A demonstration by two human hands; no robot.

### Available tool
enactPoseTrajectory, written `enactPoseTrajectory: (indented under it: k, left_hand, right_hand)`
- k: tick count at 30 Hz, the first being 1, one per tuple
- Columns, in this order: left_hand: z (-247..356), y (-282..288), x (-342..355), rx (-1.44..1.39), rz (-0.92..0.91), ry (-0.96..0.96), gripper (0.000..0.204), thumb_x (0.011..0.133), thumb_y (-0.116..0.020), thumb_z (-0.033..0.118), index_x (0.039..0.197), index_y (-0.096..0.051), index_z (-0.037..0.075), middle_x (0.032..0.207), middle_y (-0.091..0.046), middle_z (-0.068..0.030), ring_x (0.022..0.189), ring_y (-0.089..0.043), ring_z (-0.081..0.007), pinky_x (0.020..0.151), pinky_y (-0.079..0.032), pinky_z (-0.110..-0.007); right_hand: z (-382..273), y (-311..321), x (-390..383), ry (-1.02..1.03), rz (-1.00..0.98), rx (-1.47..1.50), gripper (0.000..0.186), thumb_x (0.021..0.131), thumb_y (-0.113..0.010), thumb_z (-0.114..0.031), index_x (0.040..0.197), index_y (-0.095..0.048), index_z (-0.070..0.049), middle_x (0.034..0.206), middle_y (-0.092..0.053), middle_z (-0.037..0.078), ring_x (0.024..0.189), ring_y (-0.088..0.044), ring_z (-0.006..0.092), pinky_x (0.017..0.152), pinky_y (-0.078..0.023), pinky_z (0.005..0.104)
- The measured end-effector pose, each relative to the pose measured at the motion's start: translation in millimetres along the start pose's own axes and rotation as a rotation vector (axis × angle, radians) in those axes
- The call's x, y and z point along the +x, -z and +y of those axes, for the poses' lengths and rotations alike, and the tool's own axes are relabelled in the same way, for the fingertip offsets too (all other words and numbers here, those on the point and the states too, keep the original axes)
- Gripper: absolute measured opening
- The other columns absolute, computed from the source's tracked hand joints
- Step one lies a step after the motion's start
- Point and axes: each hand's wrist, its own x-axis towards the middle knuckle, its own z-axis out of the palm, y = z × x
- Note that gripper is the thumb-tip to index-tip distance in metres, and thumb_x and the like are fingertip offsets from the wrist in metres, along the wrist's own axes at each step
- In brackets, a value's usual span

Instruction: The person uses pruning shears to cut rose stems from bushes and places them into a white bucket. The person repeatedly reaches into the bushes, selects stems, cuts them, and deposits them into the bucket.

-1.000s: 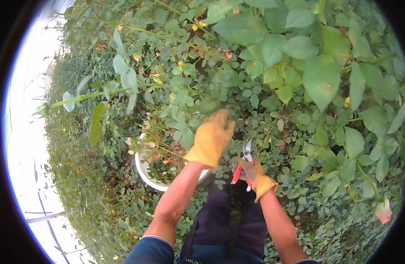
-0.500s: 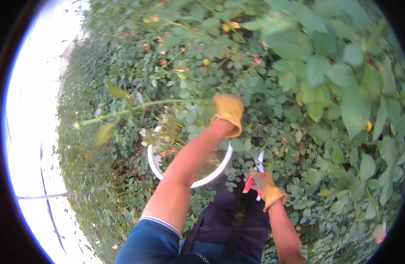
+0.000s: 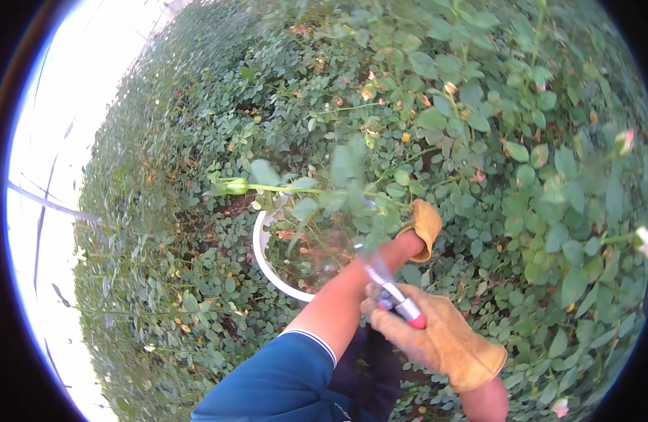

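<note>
My left hand (image 3: pixel 425 229), in a tan work glove, reaches across the middle with its fingers closed. A long green stem (image 3: pixel 296 189) runs from it to the left, bearing leaves and a green bud (image 3: pixel 236 186) at its far-left end. Leaves partly hide where the glove meets the stem. Nearer to me, my right hand (image 3: pixel 436 334), gloved the same way, is wrapped round a pair of pruning shears (image 3: pixel 403 304) with red on the handle; the blades are smeared by motion. Below the stem stands a round white bucket (image 3: pixel 262 254) with leafy clippings inside, partly covered by my left arm.
Dense rose bushes (image 3: pixel 218 126) surround the bucket on all sides. Pale pink blooms (image 3: pixel 645 240) and taller leafy shoots (image 3: pixel 563 204) rise at the right. A bright, washed-out area with thin dark lines lies along the left edge.
My right hand has risen with the shears, closer to my left forearm. My left hand has shifted right and lower with the stem. The view has shifted too.
</note>
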Motion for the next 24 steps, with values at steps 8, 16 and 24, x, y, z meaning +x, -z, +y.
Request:
enactPoseTrajectory:
  k: [8,16,24]
  left_hand:
    - [7,3,-2,-0.109,-0.025,0.061,0.017,0.093,-0.076,0.021,0.102,-0.091,0.022,0.104,-0.087,0.0009,0.102,-0.084,-0.0264,0.08,-0.062,-0.049]
    - [13,-20,4,-0.135,-0.007,0.141,0.017,0.094,-0.076,0.021,0.101,-0.091,0.021,0.104,-0.087,-0.0007,0.102,-0.085,-0.0277,0.081,-0.064,-0.049]
    - [-12,-18,-14,-0.347,-0.017,0.273,0.021,0.099,-0.071,0.019,0.104,-0.091,0.02,0.112,-0.088,-0.0038,0.108,-0.085,-0.0292,0.078,-0.065,-0.045]
  right_hand:
    - [-89,-3,42,-0.088,-0.331,-0.021,0.058,0.108,-0.07,-0.049,0.147,-0.069,-0.005,0.119,-0.079,0.006,0.104,-0.072,0.0168,0.094,-0.059,0.035]
    - [-102,-16,60,-0.099,-0.168,0.107,0.053,0.108,-0.065,-0.048,0.136,-0.07,-0.004,0.098,-0.073,0.008,0.09,-0.066,0.0195,0.084,-0.053,0.0382]
    - [-45,-22,44,-0.145,-0.362,0.217,0.046,0.109,-0.07,-0.042,0.142,-0.072,-0.009,0.113,-0.078,0.009,0.101,-0.073,0.0132,0.091,-0.058,0.0357]
